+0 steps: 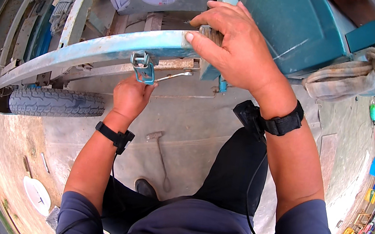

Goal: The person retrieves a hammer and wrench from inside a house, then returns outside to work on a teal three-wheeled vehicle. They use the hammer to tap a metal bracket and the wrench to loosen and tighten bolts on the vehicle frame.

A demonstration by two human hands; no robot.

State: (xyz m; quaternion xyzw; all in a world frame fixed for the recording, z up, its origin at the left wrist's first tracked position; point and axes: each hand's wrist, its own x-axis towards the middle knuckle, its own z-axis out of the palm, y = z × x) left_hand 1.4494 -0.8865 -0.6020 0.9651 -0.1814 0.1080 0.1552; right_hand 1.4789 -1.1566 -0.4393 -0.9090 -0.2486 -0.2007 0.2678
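My left hand [131, 96] reaches up under a worn light-blue metal bar [95, 48] of a vehicle frame and grips a silver wrench [174, 74], which lies against a small blue clamp bracket [143, 67] hanging from the bar. My right hand [232, 38] presses on the top of the bar's right end, where it meets the teal body panel [291, 20], with the thumb along the bar and the fingers over a grey part. Both wrists wear black bands.
A black tyre [55, 102] sits below the bar at left. A hammer [159, 154] lies on the concrete floor near my shoe [146, 188]. A dirty rolled cloth [356, 70] hangs on the teal body at right. A white dish [36, 195] lies on the ground lower left.
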